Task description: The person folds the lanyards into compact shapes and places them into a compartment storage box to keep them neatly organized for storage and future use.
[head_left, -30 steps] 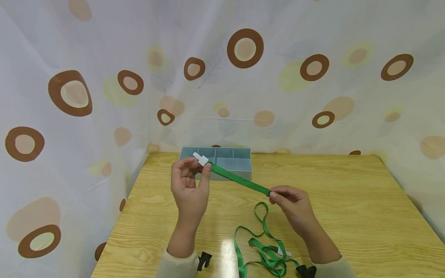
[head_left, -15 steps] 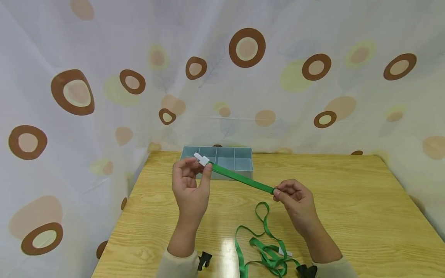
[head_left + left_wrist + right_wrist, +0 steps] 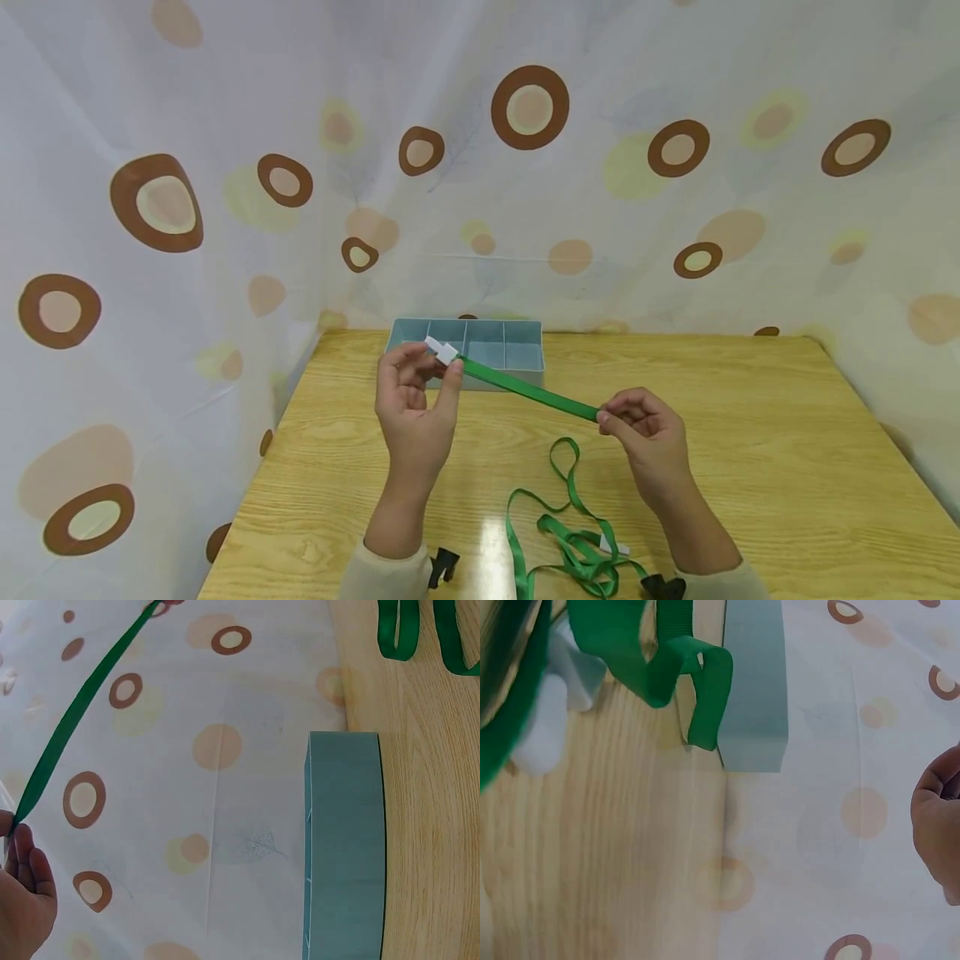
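A green lanyard [image 3: 528,389] stretches between both hands above the table, sloping down to the right. My left hand [image 3: 416,417] pinches it by the white plastic clip [image 3: 446,353] at its upper end. My right hand [image 3: 647,446] pinches the lower end between thumb and forefinger. In the left wrist view the taut strap [image 3: 75,712] runs from the left hand [image 3: 30,900] up to fingertips at the top edge. The right wrist view catches only part of the right hand [image 3: 937,825]. A loose pile of green lanyard [image 3: 581,567] lies below, with another white clip [image 3: 615,546].
At the table's back stands a blue-grey divided box [image 3: 487,380], partly behind the left hand and strap. A patterned curtain [image 3: 600,250] hangs round the wooden table [image 3: 750,433]. Black buckles [image 3: 444,567] show by the sleeves.
My right hand has drawn a little to the right, still pinching the lanyard's end. My left hand has shifted slightly right and down with the clip. The pile on the table stays put.
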`<state>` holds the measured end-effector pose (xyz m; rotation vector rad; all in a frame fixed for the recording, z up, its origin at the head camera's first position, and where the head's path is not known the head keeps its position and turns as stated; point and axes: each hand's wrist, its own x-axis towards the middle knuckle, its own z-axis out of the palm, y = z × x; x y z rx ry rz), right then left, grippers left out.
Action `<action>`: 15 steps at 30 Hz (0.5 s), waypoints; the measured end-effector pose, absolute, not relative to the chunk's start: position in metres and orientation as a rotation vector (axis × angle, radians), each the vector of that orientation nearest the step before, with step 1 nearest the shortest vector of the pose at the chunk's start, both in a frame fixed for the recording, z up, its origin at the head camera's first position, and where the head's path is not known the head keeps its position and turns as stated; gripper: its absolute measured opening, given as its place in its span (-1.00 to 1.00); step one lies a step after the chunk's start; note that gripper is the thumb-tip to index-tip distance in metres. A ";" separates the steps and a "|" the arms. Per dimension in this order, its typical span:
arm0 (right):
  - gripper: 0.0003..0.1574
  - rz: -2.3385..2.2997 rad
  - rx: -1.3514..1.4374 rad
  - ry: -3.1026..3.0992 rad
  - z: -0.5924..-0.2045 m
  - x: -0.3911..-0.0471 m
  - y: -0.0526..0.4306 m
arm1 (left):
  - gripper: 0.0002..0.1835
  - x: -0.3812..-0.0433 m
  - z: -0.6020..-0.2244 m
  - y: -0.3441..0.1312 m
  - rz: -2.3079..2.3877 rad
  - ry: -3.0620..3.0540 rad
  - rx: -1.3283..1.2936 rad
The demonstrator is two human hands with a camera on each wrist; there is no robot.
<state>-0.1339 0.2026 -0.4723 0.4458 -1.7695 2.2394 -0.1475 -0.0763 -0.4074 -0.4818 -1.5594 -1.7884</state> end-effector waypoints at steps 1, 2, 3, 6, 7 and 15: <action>-0.82 2.218 0.438 -1.777 -0.471 -0.133 0.203 | -0.57 -0.147 -0.408 -0.076 -1.786 -1.561 -0.487; -0.84 2.196 0.438 -1.789 -0.470 -0.133 0.203 | -0.57 -0.148 -0.408 -0.077 -1.784 -1.560 -0.492; -0.85 2.174 0.439 -1.799 -0.469 -0.132 0.203 | -0.57 -0.148 -0.408 -0.077 -1.781 -1.560 -0.496; -0.88 2.120 0.443 -1.821 -0.466 -0.131 0.204 | -0.57 -0.148 -0.408 -0.077 -1.774 -1.557 -0.509; -0.88 2.109 0.439 -1.827 -0.464 -0.130 0.203 | -0.58 -0.149 -0.409 -0.077 -1.770 -1.557 -0.513; -0.88 2.053 0.344 -1.873 -0.454 -0.126 0.197 | -0.57 -0.149 -0.411 -0.076 -1.711 -1.620 -0.548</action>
